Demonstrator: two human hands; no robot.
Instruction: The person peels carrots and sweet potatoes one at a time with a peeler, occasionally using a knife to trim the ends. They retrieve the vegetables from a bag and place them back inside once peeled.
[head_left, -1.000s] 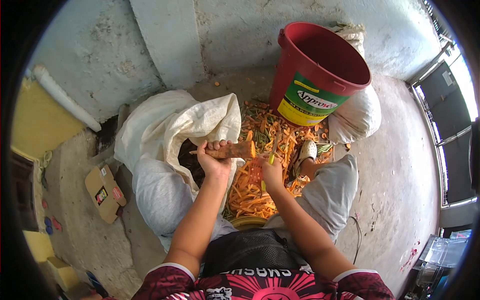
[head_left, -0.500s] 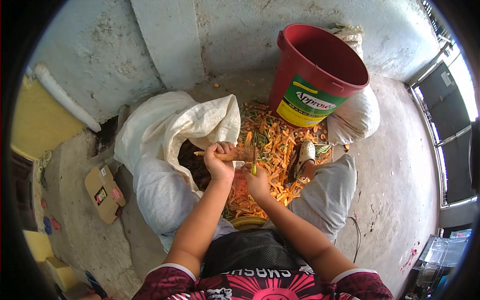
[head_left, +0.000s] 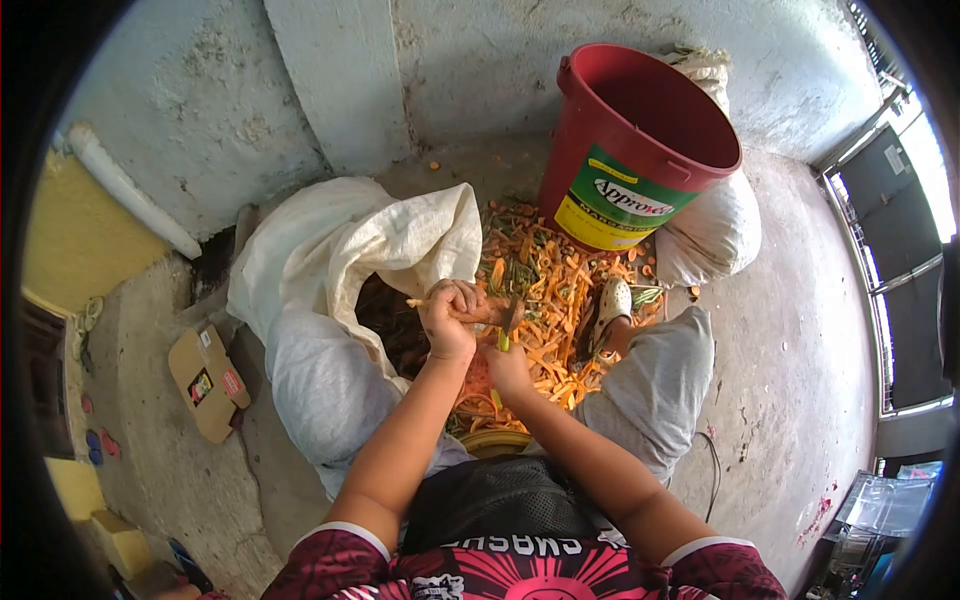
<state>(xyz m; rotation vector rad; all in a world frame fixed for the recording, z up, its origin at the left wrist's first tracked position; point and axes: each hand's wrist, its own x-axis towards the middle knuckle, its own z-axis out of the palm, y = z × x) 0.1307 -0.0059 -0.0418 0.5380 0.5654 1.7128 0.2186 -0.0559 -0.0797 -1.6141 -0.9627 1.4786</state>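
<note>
Since the earlier frame, the right hand [head_left: 507,366] with its green-handled peeler [head_left: 503,337] has drawn back toward the left hand [head_left: 447,320], whose closed fingers hide most of the carrot [head_left: 478,312], held roughly level above the peelings [head_left: 540,290].

The bucket [head_left: 640,140] is dark red, with a label [head_left: 625,205] in green, yellow and white that carries dark letters. The peelings [head_left: 545,290] on the floor are bright orange, mixed with some green pieces. The carrot [head_left: 490,312] in the left hand [head_left: 448,320] is brownish orange. The peeler [head_left: 504,338] in the right hand [head_left: 508,368] has a yellow-green handle. The open sack [head_left: 370,245] is cream white, and the closed sack [head_left: 715,235] beside the bucket is white too. The trousers [head_left: 660,385] are light grey. The shirt [head_left: 530,575] is dark red and black with a pink ray pattern and white sleeve edges. The shoe [head_left: 612,303] is off-white. The cardboard box [head_left: 208,380] is brown with a small red mark. The wall [head_left: 200,120] is pale grey-white, the floor [head_left: 790,350] grey.
</note>
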